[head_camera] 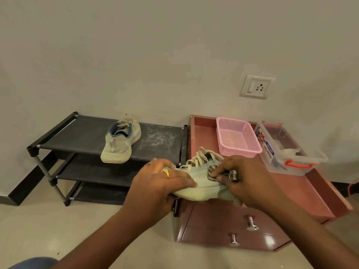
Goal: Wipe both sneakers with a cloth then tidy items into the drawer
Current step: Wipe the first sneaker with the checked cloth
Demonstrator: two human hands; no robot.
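Nearest the camera, the 2 drawers [223, 222] of the maroon drawer unit [318, 193] are both closed, knobs untouched, so the tidying half hasn't begun.

Just above them, here's the action. The left hand [161, 183] grips one end of the pale sneaker [202, 188], fingers curled over the upper and holding it steady above the unit's front edge. The right hand [244, 179] pinches a small patterned cloth [223, 172] and presses it against the sneaker's side, just below the laces. That looks like wiping in full swing on this shoe. How much of it is already clean, I can't tell.

Further back on the unit's top, the pink basket [238, 136] sits beside a clear plastic box [287, 150] with orange latches. These are likely the items due for the drawer, and neither has been put away yet.

Over to the left, the second sneaker [121, 140] rests on the top tier of the dark shoe rack [77, 133], well apart from both hands. Wiped or waiting? Impossible to call from here.

My read is 1 sneaker mid-wipe, possibly 1 more to go, then the whole tidy-up.
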